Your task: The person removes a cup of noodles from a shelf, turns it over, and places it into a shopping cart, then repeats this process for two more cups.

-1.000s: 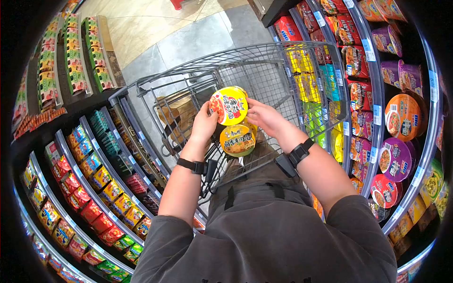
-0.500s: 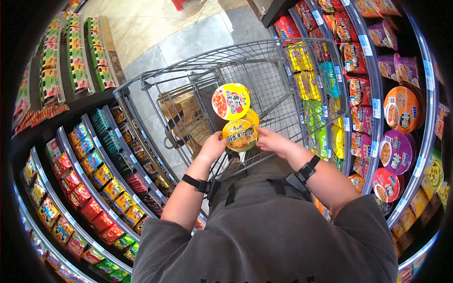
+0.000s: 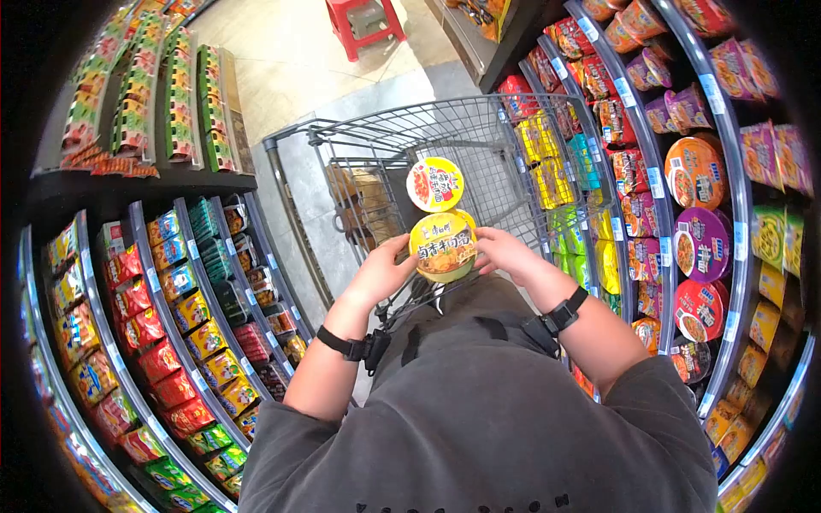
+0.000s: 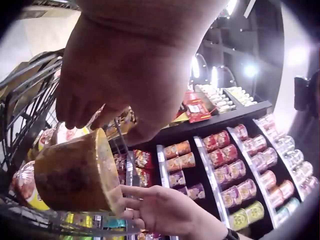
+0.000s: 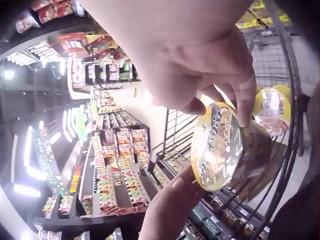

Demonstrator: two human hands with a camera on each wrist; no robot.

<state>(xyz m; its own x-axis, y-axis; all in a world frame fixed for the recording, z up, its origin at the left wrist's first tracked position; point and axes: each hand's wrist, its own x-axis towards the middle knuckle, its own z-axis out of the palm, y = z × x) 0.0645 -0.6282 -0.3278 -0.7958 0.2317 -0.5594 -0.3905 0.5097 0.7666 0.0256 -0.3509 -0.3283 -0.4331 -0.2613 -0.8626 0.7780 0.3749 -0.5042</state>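
At the near end of the cart [image 3: 492,137], the tub [image 3: 444,248], lid [image 5: 215,155] facing up, lies directly between left hand [image 3: 382,274] and right hand [image 3: 510,256], whose part-curled fingers hold its opposite sides (neither is clearly nearer)

The left forearm [image 3: 318,372] and right forearm [image 3: 607,340] reach forward and converge before the torso [image 3: 479,410], where the left hand [image 3: 386,271] and right hand [image 3: 510,255] face each other, apart, fingers bent inward, the right slightly farther forward
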